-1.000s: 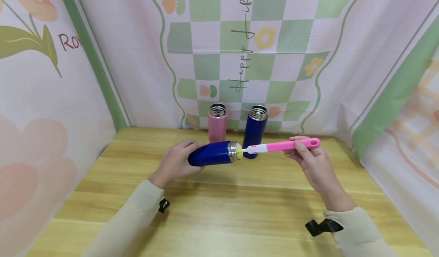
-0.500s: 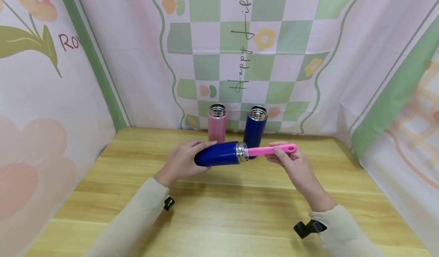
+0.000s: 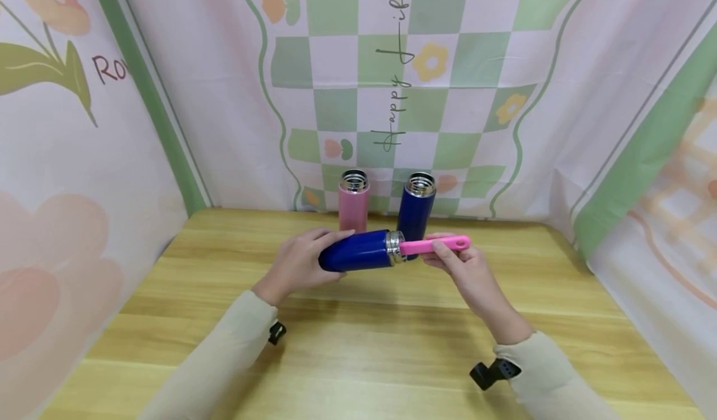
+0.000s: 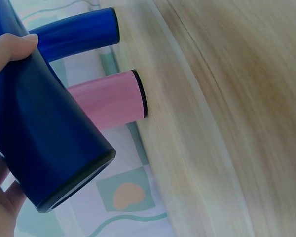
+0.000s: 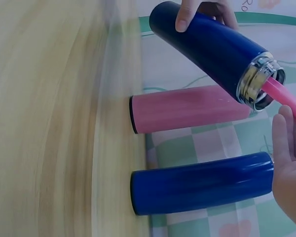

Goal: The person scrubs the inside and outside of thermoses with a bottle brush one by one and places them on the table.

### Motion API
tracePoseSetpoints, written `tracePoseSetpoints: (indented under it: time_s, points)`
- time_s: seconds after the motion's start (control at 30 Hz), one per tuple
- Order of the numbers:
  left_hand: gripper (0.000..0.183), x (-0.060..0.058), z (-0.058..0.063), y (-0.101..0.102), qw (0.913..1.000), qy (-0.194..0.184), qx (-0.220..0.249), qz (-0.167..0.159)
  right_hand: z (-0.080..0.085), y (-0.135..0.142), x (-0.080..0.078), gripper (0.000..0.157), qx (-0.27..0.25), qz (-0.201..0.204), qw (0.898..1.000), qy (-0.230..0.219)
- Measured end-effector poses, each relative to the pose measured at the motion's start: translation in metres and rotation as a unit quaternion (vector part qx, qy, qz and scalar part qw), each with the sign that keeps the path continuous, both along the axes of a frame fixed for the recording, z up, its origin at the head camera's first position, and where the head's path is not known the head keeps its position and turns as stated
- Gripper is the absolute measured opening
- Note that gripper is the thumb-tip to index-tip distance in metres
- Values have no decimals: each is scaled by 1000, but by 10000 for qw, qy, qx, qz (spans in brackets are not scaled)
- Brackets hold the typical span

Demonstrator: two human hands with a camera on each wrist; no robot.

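Observation:
My left hand (image 3: 299, 261) grips a blue vacuum flask (image 3: 358, 251) round its base end and holds it on its side above the table, mouth pointing right. Its steel neck (image 5: 259, 81) has no lid on. Between thumb and fingers, my right hand (image 3: 462, 270) pinches the pink handle of a bottle brush (image 3: 434, 244). The brush's head and white shaft are hidden inside the flask, and only the pink handle sticks out of the mouth. In the left wrist view, the flask's dark base (image 4: 76, 182) tilts down toward the table.
Behind the held flask, a pink flask (image 3: 354, 205) and a second blue flask (image 3: 416, 211) stand upright without lids on the wooden table (image 3: 358, 358). A patterned curtain (image 3: 224, 96) hangs right behind the table's back edge.
My right hand has moved left, sliding the brush deeper into the flask; its yellow sponge head and white shaft have gone out of sight. The held flask has shifted slightly right.

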State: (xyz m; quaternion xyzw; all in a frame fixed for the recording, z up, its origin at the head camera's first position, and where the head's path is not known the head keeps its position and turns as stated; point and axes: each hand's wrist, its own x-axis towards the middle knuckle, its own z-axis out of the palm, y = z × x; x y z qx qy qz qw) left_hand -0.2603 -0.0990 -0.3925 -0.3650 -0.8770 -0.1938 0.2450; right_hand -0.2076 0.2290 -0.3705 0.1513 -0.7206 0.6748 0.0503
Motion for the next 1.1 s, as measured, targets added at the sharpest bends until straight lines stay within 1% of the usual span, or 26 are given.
tracePoseSetpoints:
  time_s: [0.17,0.37,0.43,0.5,0.6,0.67,0.8,0.87,0.97,1.1]
  points:
    - [78,0,0,1,10000,10,9,-4,1,-3,1,47,-296,-65,9995,-78]
    - [78,1,-1,0,10000,18,31,-7,4,-5,2,48,-495,-87,9985,-220]
    - [78,1,-1,-1,10000,-6,46,1,5,-4,2,45,-609,-75,9978,-234]
    - [78,1,-1,-2,10000,-56,80,-13,5,-2,2,37,-912,-12,9956,-213]
    - [79,1,-2,-4,9998,-117,166,-46,4,4,2,24,-1442,201,9893,-91]
    - [79,2,-2,-6,9996,-158,216,-67,4,8,1,21,-1692,360,9849,-2]
    - [80,3,-3,-10,9993,-284,237,-27,6,20,1,24,-1743,533,9830,237]
    - [80,4,-3,-12,9989,-414,217,0,10,25,1,26,-1722,572,9827,377]
    - [81,6,-3,-13,9987,-487,139,31,16,32,1,27,-1711,635,9815,576]
    - [80,11,-2,-15,9985,-541,31,36,23,37,1,27,-1617,519,9831,682]
